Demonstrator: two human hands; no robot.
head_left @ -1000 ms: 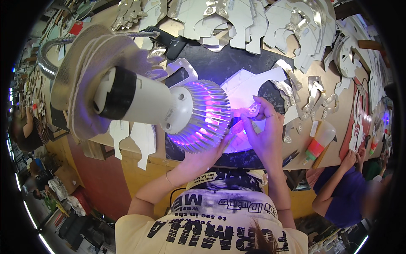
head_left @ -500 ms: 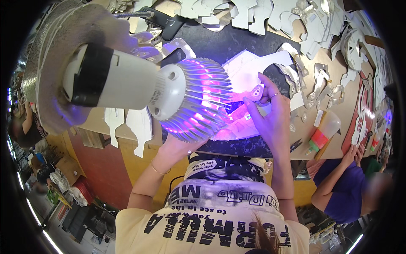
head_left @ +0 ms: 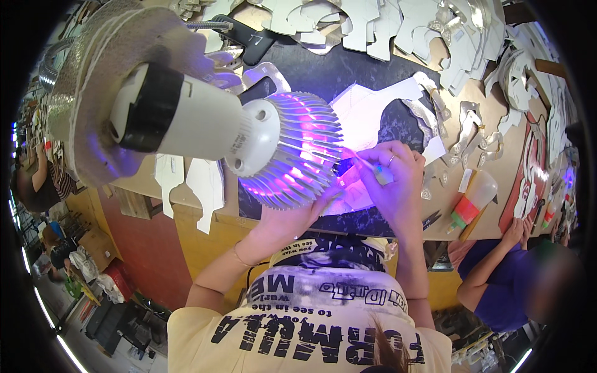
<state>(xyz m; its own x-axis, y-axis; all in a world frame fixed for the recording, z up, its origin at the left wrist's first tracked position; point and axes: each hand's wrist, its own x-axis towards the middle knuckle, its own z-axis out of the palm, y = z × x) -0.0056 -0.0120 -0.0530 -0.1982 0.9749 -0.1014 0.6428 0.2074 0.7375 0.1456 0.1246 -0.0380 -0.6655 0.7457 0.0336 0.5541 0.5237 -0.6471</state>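
Note:
A lamp with a finned metal head [head_left: 295,152] casts violet light over the work and hides part of it. Beneath its right edge, my left hand [head_left: 295,217] rests with fingers stretched out beside a small light piece [head_left: 357,194]. My right hand [head_left: 395,180] is just right of that piece, thumb and fingertips pinched together. Something small and pale shows between them, too glare-washed to name. Behind both hands, a large white cut sheet [head_left: 367,112] with a curved edge lies on the dark mat [head_left: 348,68].
Stacks of white cut pieces [head_left: 373,31] line the far side. Silvery curved pieces [head_left: 469,130] lie to the right, near a bottle with a red band and green tip [head_left: 472,199]. A person in purple [head_left: 497,280] works beyond it. Pale layered sheeting [head_left: 137,50] stands at upper left.
My right hand has come down and its fingers have closed together; the small dotted piece it held up no longer shows there. My left hand reaches farther right, its fingers now showing past the lamp.

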